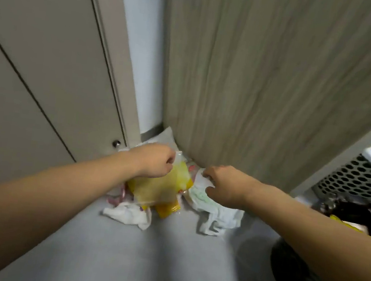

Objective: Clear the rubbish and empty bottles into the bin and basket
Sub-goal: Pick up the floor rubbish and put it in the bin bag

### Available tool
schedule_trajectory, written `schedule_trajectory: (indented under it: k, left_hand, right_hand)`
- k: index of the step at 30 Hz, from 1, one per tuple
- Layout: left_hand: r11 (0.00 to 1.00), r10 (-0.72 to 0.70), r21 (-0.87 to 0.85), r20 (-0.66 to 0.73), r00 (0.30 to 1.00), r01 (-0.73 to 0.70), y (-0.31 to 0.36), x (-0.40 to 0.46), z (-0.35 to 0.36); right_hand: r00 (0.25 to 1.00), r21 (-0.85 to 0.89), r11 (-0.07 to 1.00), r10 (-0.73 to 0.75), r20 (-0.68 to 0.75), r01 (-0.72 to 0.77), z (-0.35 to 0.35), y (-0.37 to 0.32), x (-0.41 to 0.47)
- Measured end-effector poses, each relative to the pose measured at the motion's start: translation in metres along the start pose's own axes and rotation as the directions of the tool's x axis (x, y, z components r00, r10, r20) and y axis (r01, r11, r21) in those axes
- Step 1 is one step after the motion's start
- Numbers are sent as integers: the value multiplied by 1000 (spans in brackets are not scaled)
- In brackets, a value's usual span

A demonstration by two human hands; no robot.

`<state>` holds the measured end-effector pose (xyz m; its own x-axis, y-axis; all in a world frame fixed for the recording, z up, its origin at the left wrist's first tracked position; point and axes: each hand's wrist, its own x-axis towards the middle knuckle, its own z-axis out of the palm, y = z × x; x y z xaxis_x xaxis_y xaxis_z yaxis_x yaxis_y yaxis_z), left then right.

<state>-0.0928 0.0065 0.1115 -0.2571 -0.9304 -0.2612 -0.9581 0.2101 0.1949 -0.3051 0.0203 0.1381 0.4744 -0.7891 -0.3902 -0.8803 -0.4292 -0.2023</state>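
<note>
your left hand (154, 160) pinched the top of a yellow bag (161, 189) on the grey floor (164, 255) by the wooden wall (270, 80). your right hand (223, 184) had curled fingers gripping a white cloth (215, 212) beside it.

One head-worn wide-angle view looks forward and steeply down, close over the grey floor (164, 255) at a wall corner.

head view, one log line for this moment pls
left hand: pinching yellow plastic bag | right hand: gripping white crumpled wrapper | place: floor corner
</note>
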Motion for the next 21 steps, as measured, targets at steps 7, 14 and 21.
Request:
schedule_trajectory:
  k: [7, 14, 21]
  left_hand:
    - [923, -306, -221, 78, 949, 315, -122, -53, 77]
    - [799, -443, -419, 77, 893, 432, -165, -66, 129]
    - [673, -383, -685, 0, 924, 279, -144, -38, 118]
  right_hand:
    - [997, -48, 999, -16, 72, 19, 52, -58, 70]
    - [968, -85, 996, 9, -251, -32, 67, -75, 120]
    - [946, -154, 985, 20, -323, -74, 59, -66, 150]
